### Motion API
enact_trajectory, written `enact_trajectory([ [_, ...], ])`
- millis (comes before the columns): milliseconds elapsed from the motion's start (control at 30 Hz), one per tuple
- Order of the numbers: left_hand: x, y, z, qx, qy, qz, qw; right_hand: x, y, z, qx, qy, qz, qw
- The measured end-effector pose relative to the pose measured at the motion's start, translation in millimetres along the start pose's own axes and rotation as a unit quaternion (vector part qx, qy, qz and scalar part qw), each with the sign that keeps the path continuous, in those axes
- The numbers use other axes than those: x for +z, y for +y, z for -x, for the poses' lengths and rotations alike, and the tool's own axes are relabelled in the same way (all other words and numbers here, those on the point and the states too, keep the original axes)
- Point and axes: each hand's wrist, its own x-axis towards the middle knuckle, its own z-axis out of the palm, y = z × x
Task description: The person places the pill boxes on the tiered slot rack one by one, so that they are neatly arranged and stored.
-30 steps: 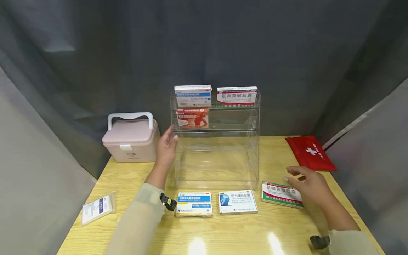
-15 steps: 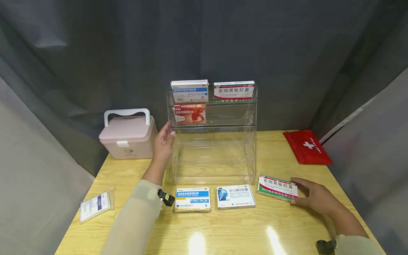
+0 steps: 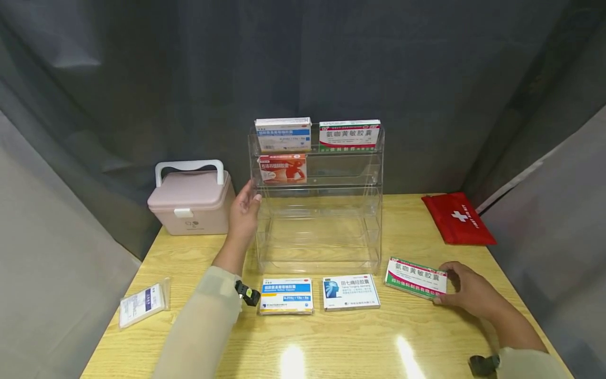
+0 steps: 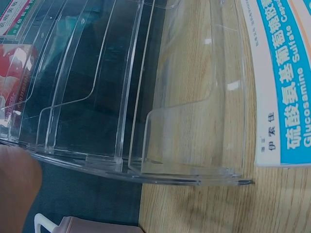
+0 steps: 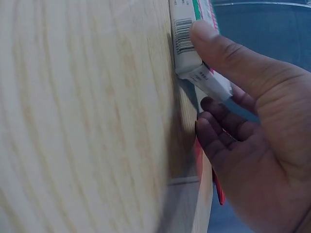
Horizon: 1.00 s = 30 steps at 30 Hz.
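Note:
In the head view, my right hand [image 3: 466, 287] pinches the right end of a white, green and red medicine box [image 3: 415, 278] near the table's right side. The right wrist view shows the thumb [image 5: 218, 43] on this box's edge, with the other fingers curled below. My left hand [image 3: 243, 213] touches the outer left side of a clear tiered display rack [image 3: 319, 255], its fingers fairly straight. A blue-white box [image 3: 283, 136] and a green-red box [image 3: 349, 136] stand on the rack's top tier. An orange-red box [image 3: 283, 169] stands one tier lower, on the left.
Before the rack lie a blue-yellow medicine box [image 3: 286, 297] and a white box [image 3: 351, 292] with a blue head picture. A pink lidded case [image 3: 191, 202] stands at left, with a bagged white pack [image 3: 143, 305] nearer. A red first aid pouch [image 3: 459, 218] lies at back right.
My right hand has come down to the green-red box on the table and taken hold of its right end. The box has shifted slightly. My left hand stays at the rack's side.

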Motion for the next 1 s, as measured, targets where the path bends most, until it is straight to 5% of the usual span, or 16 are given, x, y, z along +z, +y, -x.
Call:
enact_trajectory([
  [167,0.2,-0.6,-1.6,0.002,0.0,-0.004,1.0,-2,5,1.6,0.027,0.027,-0.046,0.9982],
  [333,0.6,-0.5,-1.8,0.005,0.001,-0.007,1.0,0,9,3.4,0.051,0.103,-0.054,0.9919],
  [500,0.3,-0.9,-2.1,0.008,0.0,-0.004,1.0,0,4,3.3,0.07,0.183,-0.166,0.9664],
  [567,0.6,-1.3,-2.5,0.007,-0.001,-0.004,1.0,-4,-1,2.2,0.055,0.198,-0.297,0.9325],
  [600,0.8,-0.9,-2.2,0.006,-0.001,-0.005,1.0,-7,-4,0.9,0.041,0.204,-0.37,0.9055],
  [733,1.5,-0.5,-1.1,0.004,-0.002,-0.01,0.9999,-21,-27,-4.4,-0.044,0.196,-0.623,0.7561],
  [800,1.8,0.0,-0.5,0.004,-0.005,-0.011,0.9999,-30,-48,-7.1,-0.089,0.186,-0.669,0.7141],
  [867,1.9,0.0,-0.3,0.002,-0.006,-0.012,0.9999,-42,-74,-10.0,-0.126,0.184,-0.683,0.6958],
  [900,2.0,0.3,0.0,0.002,-0.005,-0.012,0.9999,-48,-89,-12.6,-0.141,0.188,-0.68,0.6946],
  [967,1.5,0.7,0.4,0.0,-0.006,-0.014,0.9999,-61,-118,-19.2,-0.164,0.201,-0.654,0.7105],
  [1000,1.2,0.5,0.4,-0.001,-0.007,-0.015,0.9999,-68,-132,-22.5,-0.166,0.212,-0.621,0.7363],
])
